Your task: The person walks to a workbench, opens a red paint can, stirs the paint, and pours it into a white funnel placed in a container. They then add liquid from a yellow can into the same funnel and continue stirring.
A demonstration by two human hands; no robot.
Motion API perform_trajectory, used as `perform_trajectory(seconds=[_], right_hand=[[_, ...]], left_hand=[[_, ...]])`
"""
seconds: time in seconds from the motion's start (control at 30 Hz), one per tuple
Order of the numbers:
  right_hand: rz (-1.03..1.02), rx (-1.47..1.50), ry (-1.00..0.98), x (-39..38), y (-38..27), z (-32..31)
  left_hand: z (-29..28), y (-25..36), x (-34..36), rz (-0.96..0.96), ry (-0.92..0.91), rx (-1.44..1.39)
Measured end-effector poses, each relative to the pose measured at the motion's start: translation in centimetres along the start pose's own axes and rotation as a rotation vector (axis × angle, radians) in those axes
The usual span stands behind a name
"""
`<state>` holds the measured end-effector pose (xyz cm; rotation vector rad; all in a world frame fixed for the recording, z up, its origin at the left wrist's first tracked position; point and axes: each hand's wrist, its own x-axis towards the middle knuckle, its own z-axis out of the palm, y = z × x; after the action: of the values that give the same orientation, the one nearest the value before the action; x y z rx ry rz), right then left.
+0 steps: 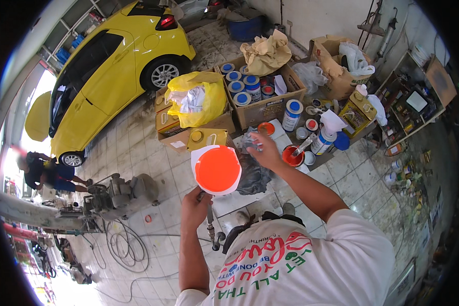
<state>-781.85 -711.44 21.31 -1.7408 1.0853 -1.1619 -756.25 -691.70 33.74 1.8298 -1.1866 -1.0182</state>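
Note:
My left hand [193, 208] is closed round the handle of a spray gun [210, 228]. On top of the gun sits a white cup, filled nearly to the brim with bright orange-red paint [217, 169]. My right hand [265, 153] reaches out beyond the cup, fingers curved and apart, beside a crumpled grey rag [248, 139]. A darker grey cloth [254, 178] lies below that hand on a white board. Farther right, an open can of red paint [294, 156] has a stirring stick in it. An orange-smeared lid [265, 128] rests past my fingers.
Blue-capped cans [243, 98] fill a cardboard box [270, 111]. Next to it stand a box with a yellow bag [198, 102] and a yellow tin [207, 138]. A yellow car [104, 66], a compressor [118, 196] and coiled hose [127, 247] are left; another person [48, 171] crouches there.

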Motion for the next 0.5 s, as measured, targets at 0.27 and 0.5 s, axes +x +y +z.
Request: perform_trajectory(seconds=[0.27,0.5], right_hand=[[-0.72,-0.215,0.027,-5.8,-15.5,-14.6],[-0.976,-0.373,-0.196,-5.2,-20.1,-17.0]], left_hand=[[6.3,4.0,-1.1,0.04,-0.014,-0.039],[10.3,6.8,-1.7,0.043,0.003,-0.02]])
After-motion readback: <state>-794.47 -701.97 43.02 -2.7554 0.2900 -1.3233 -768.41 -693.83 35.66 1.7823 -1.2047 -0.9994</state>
